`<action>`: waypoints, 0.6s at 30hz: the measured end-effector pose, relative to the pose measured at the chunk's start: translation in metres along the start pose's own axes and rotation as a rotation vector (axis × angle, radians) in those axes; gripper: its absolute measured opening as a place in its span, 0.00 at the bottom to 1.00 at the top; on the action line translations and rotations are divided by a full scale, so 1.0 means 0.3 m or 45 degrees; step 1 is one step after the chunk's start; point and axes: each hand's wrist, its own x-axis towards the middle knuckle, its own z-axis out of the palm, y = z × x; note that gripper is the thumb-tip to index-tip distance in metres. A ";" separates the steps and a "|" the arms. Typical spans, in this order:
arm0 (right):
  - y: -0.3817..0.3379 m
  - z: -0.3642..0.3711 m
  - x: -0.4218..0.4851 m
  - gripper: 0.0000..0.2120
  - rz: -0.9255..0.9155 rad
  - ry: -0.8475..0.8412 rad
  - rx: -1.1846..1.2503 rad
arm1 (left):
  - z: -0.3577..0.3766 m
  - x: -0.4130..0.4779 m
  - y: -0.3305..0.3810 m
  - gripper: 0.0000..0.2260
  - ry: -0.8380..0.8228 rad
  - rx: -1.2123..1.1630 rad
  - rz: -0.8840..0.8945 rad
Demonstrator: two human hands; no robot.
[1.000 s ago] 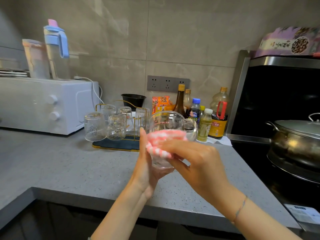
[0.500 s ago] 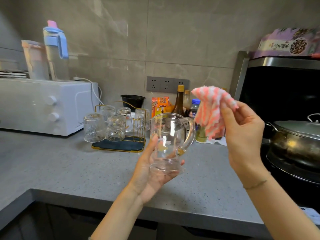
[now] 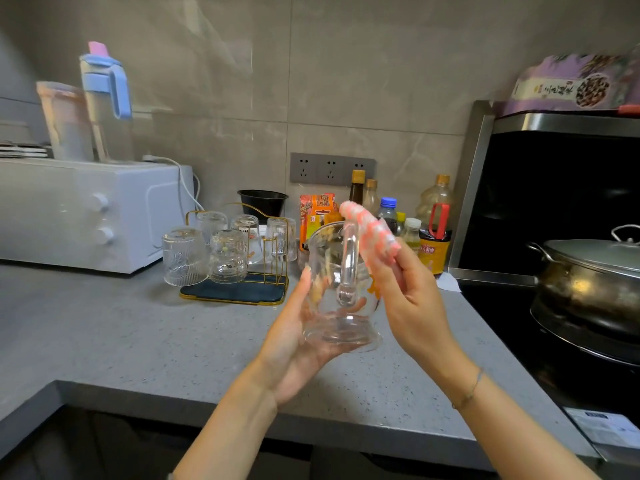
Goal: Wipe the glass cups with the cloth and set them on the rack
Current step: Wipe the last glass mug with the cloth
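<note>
At the far left a white countertop oven (image 3: 86, 213) stands on the grey speckled bench (image 3: 121, 334). Just right of it, the gold wire rack with a dark blue tray (image 3: 249, 293) carries several upturned ribbed glass cups (image 3: 183, 256). Right of the rack and nearer to us, the left hand (image 3: 294, 348) holds a clear footed glass cup with a thick handle (image 3: 346, 268) in the air above the bench. Its grip is curled round the lower body and foot, the cup is roughly upright, and the handle faces us. Next comes the pink-and-white striped cloth (image 3: 372, 232), pinched in the grip of the right hand (image 3: 412, 303) and raised beside the cup's rim; we cannot tell whether it touches the glass. Behind it stand condiment bottles (image 3: 433, 244), and at the far right a lidded steel pot (image 3: 588, 285). We judge the wiping unfinished. The main risk is the one-handed hold from below: a firm sideways rub could push the smooth glass out of the palm onto the hard bench. The rack looks crowded, so setting this cup down carelessly could knock its neighbours.
</note>
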 end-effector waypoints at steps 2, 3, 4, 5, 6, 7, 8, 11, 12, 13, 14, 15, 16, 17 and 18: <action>0.006 0.002 -0.007 0.18 -0.049 -0.055 -0.075 | -0.006 0.002 -0.006 0.30 0.011 0.061 -0.006; 0.007 0.005 -0.015 0.18 -0.083 -0.088 -0.102 | -0.010 0.003 -0.009 0.31 0.020 0.078 -0.001; 0.010 0.009 -0.023 0.19 -0.119 -0.135 -0.126 | -0.012 0.005 -0.008 0.32 0.025 0.079 0.005; 0.014 0.011 -0.039 0.20 -0.149 -0.185 -0.151 | -0.014 0.005 -0.009 0.32 0.033 0.072 0.011; 0.023 0.012 -0.053 0.20 -0.169 -0.221 -0.178 | -0.017 0.006 -0.008 0.32 0.042 0.073 0.025; 0.030 0.012 -0.068 0.20 -0.170 -0.242 -0.198 | -0.018 0.007 -0.007 0.31 0.053 0.080 0.044; 0.040 0.011 -0.082 0.20 -0.166 -0.256 -0.210 | -0.019 0.006 -0.007 0.30 0.061 0.080 0.058; 0.066 0.009 -0.126 0.17 -0.174 -0.272 -0.220 | -0.025 0.010 -0.007 0.32 0.118 0.066 0.084; 0.073 0.010 -0.137 0.16 -0.176 -0.266 -0.220 | -0.030 0.016 -0.010 0.35 0.139 0.072 0.095; 0.079 0.010 -0.146 0.15 -0.176 -0.257 -0.228 | -0.034 0.020 -0.013 0.38 0.161 0.082 0.104; 0.082 0.008 -0.152 0.13 -0.176 -0.243 -0.237 | -0.040 0.027 -0.017 0.41 0.180 0.098 0.110; 0.079 0.005 -0.157 0.12 -0.155 -0.226 -0.223 | -0.039 0.028 -0.018 0.41 0.201 0.109 0.109; 0.072 0.002 -0.161 0.10 -0.102 -0.208 -0.174 | -0.042 0.029 -0.018 0.38 0.216 0.107 0.112; 0.060 -0.003 -0.163 0.10 -0.006 -0.177 -0.090 | -0.046 0.026 -0.019 0.35 0.223 0.107 0.113; 0.042 -0.011 -0.162 0.10 0.128 -0.106 0.017 | -0.058 0.027 -0.022 0.34 0.217 0.114 0.111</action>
